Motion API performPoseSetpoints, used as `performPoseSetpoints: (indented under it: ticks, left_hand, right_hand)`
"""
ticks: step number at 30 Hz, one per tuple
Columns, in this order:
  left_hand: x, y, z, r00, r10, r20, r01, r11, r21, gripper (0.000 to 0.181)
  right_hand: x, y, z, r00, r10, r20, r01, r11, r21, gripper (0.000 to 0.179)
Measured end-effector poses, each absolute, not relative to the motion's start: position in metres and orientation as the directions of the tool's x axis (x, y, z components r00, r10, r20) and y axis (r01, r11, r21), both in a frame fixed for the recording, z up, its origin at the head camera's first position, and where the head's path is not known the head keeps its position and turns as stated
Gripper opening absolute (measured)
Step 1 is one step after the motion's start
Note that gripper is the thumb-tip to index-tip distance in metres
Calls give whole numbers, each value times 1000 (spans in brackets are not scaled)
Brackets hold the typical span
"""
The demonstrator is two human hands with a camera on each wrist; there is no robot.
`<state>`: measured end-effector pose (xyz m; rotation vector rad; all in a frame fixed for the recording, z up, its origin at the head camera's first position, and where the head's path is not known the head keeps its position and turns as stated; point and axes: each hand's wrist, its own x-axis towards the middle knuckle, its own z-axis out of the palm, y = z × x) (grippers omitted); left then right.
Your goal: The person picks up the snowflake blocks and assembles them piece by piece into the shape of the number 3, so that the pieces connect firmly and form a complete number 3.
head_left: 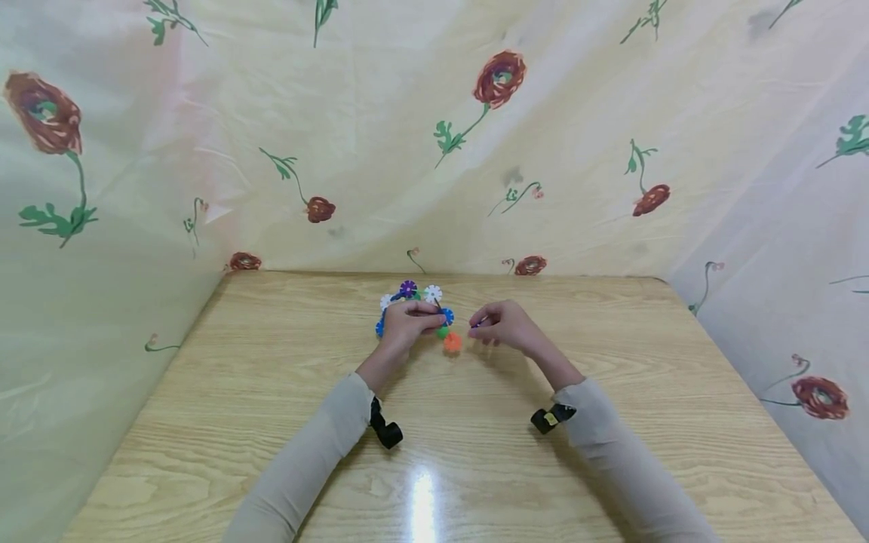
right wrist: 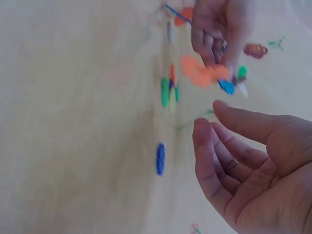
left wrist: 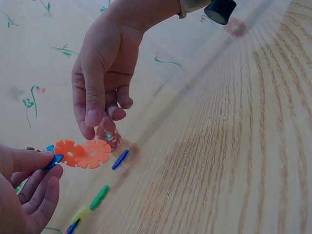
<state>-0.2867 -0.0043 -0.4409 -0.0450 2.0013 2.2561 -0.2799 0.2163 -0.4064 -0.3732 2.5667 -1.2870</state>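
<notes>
Between thumb and fingers my left hand (head_left: 406,326) pinches a blue notched snowflake disc (left wrist: 57,158). Two orange snowflake discs (left wrist: 92,154), linked to each other, stick out from it toward the right hand. My right hand (head_left: 501,326) hovers just to the right, its thumb and fingers loosely bent. A gap shows between its thumb and index finger in the right wrist view, with nothing held there. Below that hand, a loose blue disc (right wrist: 160,159) sits on the table. Beyond the left hand are a purple disc (head_left: 408,289) and a white disc (head_left: 433,292); the left hand hides part of the group.
A green disc (left wrist: 100,197) and a yellow disc (left wrist: 80,213) are near the left hand. The wooden table (head_left: 271,422) meets a flower-patterned cloth (head_left: 380,151) at the back and sides.
</notes>
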Motion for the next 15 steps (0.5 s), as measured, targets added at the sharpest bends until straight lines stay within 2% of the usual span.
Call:
performPoseSetpoints:
  ticks: [7, 15]
  left_hand:
    - [-285, -6, -440, -991, 95, -97, -106, -86, 991, 18]
    - [-283, -7, -439, -989, 106, -100, -106, -58, 993, 15]
  right_hand:
    - [-296, 225, -401, -940, -334, -65, -204, 707, -678, 26]
    - [-310, 224, -412, -929, -345, -135, -207, 786, -582, 32]
